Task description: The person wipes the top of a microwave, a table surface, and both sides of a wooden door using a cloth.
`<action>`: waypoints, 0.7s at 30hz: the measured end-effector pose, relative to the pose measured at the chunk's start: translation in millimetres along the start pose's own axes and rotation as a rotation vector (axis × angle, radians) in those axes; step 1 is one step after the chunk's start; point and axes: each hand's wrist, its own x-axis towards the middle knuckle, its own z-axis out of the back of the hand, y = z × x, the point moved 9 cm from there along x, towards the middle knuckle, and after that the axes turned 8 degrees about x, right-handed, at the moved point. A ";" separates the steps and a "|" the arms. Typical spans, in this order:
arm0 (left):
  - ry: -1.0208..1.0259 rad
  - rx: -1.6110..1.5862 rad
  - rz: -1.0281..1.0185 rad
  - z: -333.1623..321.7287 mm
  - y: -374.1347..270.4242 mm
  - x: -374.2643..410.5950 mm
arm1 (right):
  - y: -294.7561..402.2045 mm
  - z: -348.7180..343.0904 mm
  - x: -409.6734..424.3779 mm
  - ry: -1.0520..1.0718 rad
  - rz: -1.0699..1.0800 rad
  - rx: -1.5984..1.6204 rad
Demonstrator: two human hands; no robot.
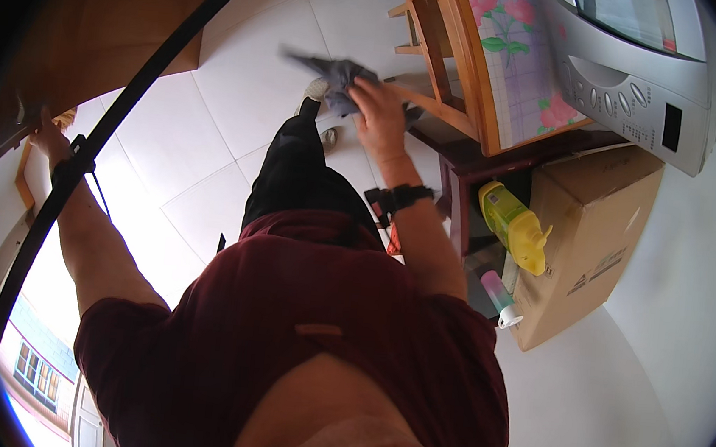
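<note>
My right hand (380, 120) grips a crumpled dark grey cloth (343, 80) in front of my legs. One end of the cloth sticks out to the left, blurred by motion. Far to the left, my left hand (49, 138) is at the edge of a brown wooden door (114, 17), its fingers against the panel. Part of that hand's grip is hidden by the door and the shadow there. Each wrist carries a black strapped device. Below the cloth, my shoes (329, 138) show on the pale tiled floor (213, 121).
A silver washing machine (632, 88) is at the upper right, beside a wooden table with a floral cover (507, 51). Under it are a cardboard box (586, 243), a yellow bottle (514, 227) and a pink-green cylindrical container (500, 296). A black strap (133, 95) crosses the left side.
</note>
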 end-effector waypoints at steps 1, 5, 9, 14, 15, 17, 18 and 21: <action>-0.002 -0.001 -0.028 -0.7 -8.7 -5.0 | -7.1 -17.8 -18.1 0.039 -0.085 0.077; -0.006 -0.030 -0.039 -4.6 -14.5 -15.4 | -53.2 -8.0 -46.8 -0.111 -0.240 0.126; -0.065 -0.084 -0.078 -4.8 -14.7 -26.7 | -118.3 35.0 -31.6 -0.205 -0.322 -0.163; -0.033 -0.052 -0.176 -6.2 -6.1 -18.4 | -168.7 8.2 -14.0 -0.096 -0.469 -0.467; -0.033 -0.034 -0.162 -4.4 2.0 -11.7 | -177.9 -2.7 -10.5 -0.036 -0.555 -0.529; -0.071 0.028 -0.142 -1.6 18.5 3.6 | -178.5 -4.0 11.2 -0.144 -0.524 -0.468; -0.027 -0.032 -0.177 -4.0 23.4 9.9 | -182.4 -5.1 27.9 -0.170 -0.534 -0.444; -0.027 0.051 -0.115 -1.6 45.8 27.4 | -177.4 -1.8 60.7 -0.257 -0.592 -0.488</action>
